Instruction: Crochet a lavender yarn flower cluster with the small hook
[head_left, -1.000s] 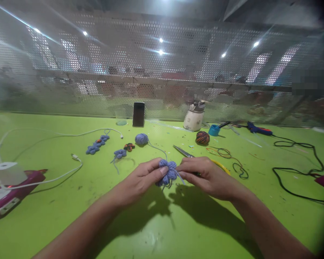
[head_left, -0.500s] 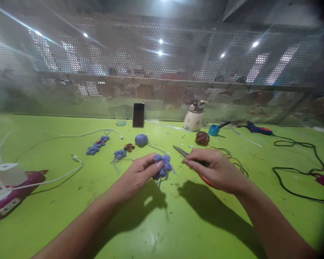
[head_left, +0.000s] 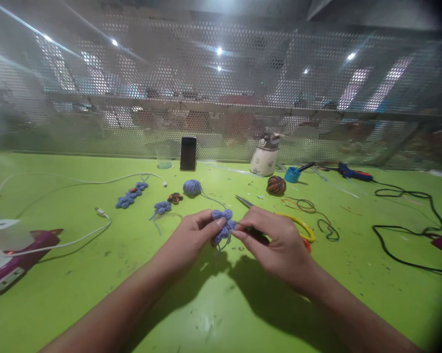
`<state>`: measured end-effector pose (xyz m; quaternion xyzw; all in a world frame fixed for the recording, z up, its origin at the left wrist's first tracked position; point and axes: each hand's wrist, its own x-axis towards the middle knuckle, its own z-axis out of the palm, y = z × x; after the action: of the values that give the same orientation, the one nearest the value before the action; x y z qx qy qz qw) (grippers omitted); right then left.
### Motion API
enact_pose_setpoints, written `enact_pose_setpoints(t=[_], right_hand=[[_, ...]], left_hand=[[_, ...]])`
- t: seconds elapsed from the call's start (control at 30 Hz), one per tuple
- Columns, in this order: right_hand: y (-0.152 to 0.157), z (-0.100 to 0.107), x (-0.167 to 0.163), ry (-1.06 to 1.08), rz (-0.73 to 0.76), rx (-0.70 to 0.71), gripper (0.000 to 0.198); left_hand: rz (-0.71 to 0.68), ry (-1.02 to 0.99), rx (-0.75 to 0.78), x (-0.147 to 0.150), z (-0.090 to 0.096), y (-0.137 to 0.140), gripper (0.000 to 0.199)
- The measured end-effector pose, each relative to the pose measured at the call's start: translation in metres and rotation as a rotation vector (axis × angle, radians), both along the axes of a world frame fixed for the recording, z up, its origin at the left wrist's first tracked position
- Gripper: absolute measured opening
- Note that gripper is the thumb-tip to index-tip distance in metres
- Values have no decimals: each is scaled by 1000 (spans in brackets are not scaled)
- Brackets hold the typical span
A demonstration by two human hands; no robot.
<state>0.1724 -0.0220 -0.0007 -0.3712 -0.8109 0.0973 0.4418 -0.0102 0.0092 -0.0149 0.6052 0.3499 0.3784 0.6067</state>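
Observation:
A purple yarn flower (head_left: 223, 224) with puffy petals and loose strands below is pinched between the thumb and fingers of my left hand (head_left: 196, 235). My right hand (head_left: 275, 240) is closed, its fingertips meeting the flower's right edge. In its grip shows part of a slim dark-handled tool (head_left: 258, 234), mostly covered by the fingers, so its exact kind is unclear. Scissors (head_left: 244, 201) lie on the table behind this hand, partly hidden, with the blade and a yellow and red handle showing. A strand runs from the purple yarn ball (head_left: 192, 187) toward the flower.
Left of my hands lie a joined row of purple flowers (head_left: 131, 195), a small purple flower (head_left: 162, 208) and a dark orange-black one (head_left: 175, 198). Behind stand a phone (head_left: 188, 153), bottle (head_left: 264, 157), multicoloured yarn ball (head_left: 276, 185) and blue pot (head_left: 292, 174). Cables (head_left: 397, 228) flank both sides.
My right hand has moved left and slightly down to the flower's edge, uncovering the scissors' yellow handle. My left hand still holds the flower in nearly the same place.

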Motion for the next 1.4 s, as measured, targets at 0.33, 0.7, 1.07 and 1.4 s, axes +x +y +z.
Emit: enact_pose_setpoints(t=[0.33,0.7,1.07,1.4], right_hand=[[-1,7,4,20,-40,-143,22],[20,5,27,-400,-82,-260,34],[18,10,28,-305,143,-294,37],[17,19,43,-396,91,-237,34]], left_hand=[[71,104,52,-1,2,2,21],[-53,255,102,-3,12,-5,23],[-181,219,118,-7,13,-6,30],[-131,100,66,-3,16,-9,18]])
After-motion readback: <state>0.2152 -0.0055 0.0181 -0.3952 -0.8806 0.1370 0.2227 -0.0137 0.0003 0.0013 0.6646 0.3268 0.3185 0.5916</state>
